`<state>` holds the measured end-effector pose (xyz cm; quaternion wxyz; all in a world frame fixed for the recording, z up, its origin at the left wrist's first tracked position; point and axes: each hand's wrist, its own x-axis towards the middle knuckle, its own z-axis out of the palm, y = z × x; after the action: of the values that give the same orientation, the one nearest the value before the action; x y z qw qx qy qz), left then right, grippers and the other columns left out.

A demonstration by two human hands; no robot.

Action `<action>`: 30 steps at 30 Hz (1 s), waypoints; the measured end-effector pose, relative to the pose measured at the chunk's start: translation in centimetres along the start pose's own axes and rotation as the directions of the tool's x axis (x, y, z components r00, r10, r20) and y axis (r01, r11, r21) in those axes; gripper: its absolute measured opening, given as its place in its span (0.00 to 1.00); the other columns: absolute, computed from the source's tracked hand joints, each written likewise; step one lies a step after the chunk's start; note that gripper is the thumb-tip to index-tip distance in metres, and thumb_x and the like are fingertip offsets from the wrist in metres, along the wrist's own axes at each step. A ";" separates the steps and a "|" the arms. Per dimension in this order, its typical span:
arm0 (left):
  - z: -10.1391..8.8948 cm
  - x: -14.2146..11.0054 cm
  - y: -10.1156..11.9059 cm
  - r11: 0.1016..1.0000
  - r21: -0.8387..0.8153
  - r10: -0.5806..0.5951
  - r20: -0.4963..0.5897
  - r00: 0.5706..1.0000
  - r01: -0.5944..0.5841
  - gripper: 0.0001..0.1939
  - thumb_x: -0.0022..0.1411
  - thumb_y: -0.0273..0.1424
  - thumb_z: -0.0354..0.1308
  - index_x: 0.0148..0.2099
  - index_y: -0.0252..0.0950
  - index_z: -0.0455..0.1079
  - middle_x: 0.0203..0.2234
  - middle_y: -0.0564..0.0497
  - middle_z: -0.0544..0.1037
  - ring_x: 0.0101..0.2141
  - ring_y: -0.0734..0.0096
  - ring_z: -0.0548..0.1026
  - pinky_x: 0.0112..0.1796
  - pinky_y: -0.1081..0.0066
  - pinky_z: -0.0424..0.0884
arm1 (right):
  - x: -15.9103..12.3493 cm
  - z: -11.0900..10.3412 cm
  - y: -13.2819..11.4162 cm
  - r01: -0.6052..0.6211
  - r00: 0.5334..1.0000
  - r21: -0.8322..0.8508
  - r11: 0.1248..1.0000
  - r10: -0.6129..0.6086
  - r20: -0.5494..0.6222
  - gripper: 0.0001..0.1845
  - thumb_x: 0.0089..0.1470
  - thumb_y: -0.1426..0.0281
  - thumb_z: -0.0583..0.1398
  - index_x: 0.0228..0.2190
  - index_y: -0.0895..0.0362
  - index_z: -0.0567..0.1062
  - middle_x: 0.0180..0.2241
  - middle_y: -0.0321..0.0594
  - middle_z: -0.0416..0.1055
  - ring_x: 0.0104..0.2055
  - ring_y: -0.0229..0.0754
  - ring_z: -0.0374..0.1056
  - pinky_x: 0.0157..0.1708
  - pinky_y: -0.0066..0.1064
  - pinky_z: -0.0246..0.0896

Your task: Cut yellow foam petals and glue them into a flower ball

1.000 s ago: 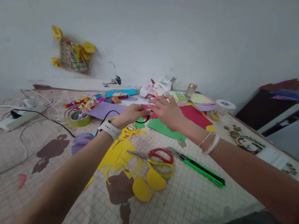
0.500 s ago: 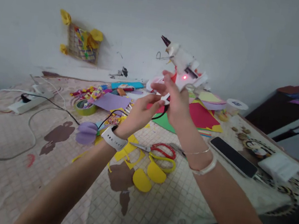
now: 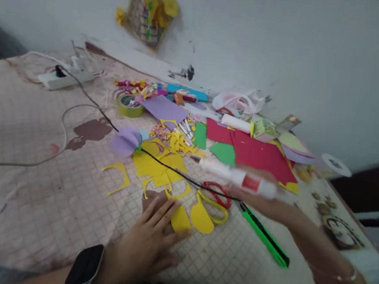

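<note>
My right hand (image 3: pixel 265 205) is blurred with motion and grips a white corded glue gun (image 3: pixel 237 176) low over the table. Its black cord (image 3: pixel 185 174) runs across the yellow paper scraps (image 3: pixel 156 165) towards that hand. My left hand (image 3: pixel 144 246) lies flat with its fingers spread, holding nothing, and its fingertips are close to a yellow paper half-round (image 3: pixel 180 219). A second yellow half-round (image 3: pixel 202 218) lies beside it. Red-handled scissors (image 3: pixel 215 195) sit partly under the cord, just below the glue gun.
A green craft knife (image 3: pixel 264 235) lies right of the scissors. Behind are a red paper sheet (image 3: pixel 258 154), a purple paper flower (image 3: pixel 126 141), a tape roll (image 3: pixel 130 105), a plastic bag (image 3: pixel 237 102) and a power strip (image 3: pixel 64 79). A wall (image 3: pixel 260 39) backs the table.
The glue gun has dropped from high in the air to low over the table. My left hand has left the cord and now lies flat on the table. The view has tilted.
</note>
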<state>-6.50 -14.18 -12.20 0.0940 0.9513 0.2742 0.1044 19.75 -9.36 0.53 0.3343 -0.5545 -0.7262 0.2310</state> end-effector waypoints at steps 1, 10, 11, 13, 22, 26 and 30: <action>0.2 0.0 0.0 1.000 -0.006 -0.019 0.001 1.000 0.019 0.32 0.58 0.45 0.58 0.62 0.52 0.56 0.62 0.40 0.58 0.62 0.46 0.52 0.56 0.41 0.54 | -0.8 0.6 0.8 0.029 0.991 -0.017 0.999 -0.027 0.134 0.08 0.41 0.68 0.69 0.28 0.50 0.78 0.22 0.32 0.74 0.21 0.40 0.68 0.20 0.30 0.61; 0.2 -2.0 1.5 0.982 -0.115 -0.165 -0.127 0.978 0.151 0.26 0.65 0.39 0.51 0.64 0.50 0.54 0.64 0.44 0.54 0.63 0.52 0.51 0.58 0.43 0.49 | -1.0 1.8 2.6 0.283 0.725 -0.068 0.957 -0.167 0.669 0.11 0.50 0.73 0.56 0.37 0.56 0.73 0.36 0.44 0.77 0.35 0.47 0.73 0.32 0.33 0.63; 0.3 -2.3 2.0 0.976 -0.137 -0.188 -0.147 0.971 0.168 0.25 0.65 0.38 0.51 0.63 0.49 0.56 0.63 0.44 0.57 0.63 0.54 0.51 0.59 0.43 0.48 | -1.0 1.7 2.6 0.278 0.703 -0.067 0.958 -0.156 0.694 0.10 0.50 0.73 0.56 0.37 0.56 0.72 0.35 0.44 0.77 0.35 0.47 0.73 0.31 0.33 0.62; 0.7 -2.6 3.2 0.960 -0.187 -0.242 -0.191 0.951 0.207 0.22 0.65 0.37 0.51 0.60 0.46 0.61 0.59 0.46 0.63 0.62 0.57 0.54 0.60 0.46 0.45 | -0.9 1.5 2.8 0.259 0.665 -0.082 0.962 -0.116 0.738 0.10 0.50 0.73 0.57 0.37 0.55 0.72 0.34 0.42 0.76 0.34 0.46 0.72 0.31 0.32 0.61; 3.8 -0.6 6.4 0.897 -0.255 -0.438 -0.416 0.797 0.360 0.21 0.59 0.38 0.58 0.55 0.46 0.68 0.48 0.55 0.75 0.53 0.66 0.65 0.63 0.57 0.39 | -1.2 1.3 5.5 0.189 0.543 -0.127 0.974 0.004 0.840 0.10 0.52 0.74 0.58 0.38 0.54 0.71 0.36 0.40 0.75 0.36 0.43 0.71 0.32 0.32 0.61; 4.2 -0.4 6.4 0.895 -0.186 -0.445 -0.446 0.777 0.406 0.19 0.60 0.37 0.58 0.54 0.45 0.69 0.46 0.57 0.77 0.51 0.68 0.66 0.63 0.59 0.38 | -0.9 1.8 6.0 0.195 0.550 -0.137 0.971 0.007 0.835 0.10 0.50 0.74 0.57 0.37 0.55 0.70 0.35 0.40 0.75 0.35 0.44 0.71 0.30 0.31 0.59; 4.3 -0.3 6.5 0.882 -0.153 -0.463 -0.461 0.757 0.446 0.16 0.61 0.38 0.57 0.51 0.45 0.71 0.44 0.57 0.77 0.50 0.69 0.67 0.63 0.60 0.39 | -0.6 2.3 5.4 0.183 0.534 -0.157 0.970 0.036 0.845 0.09 0.49 0.74 0.55 0.35 0.56 0.70 0.33 0.41 0.75 0.33 0.45 0.70 0.29 0.32 0.58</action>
<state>-2.42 -20.32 -14.83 0.0605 0.7973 0.5095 0.3179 21.65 -8.37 -5.01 -0.1124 -0.3778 -0.8411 0.3703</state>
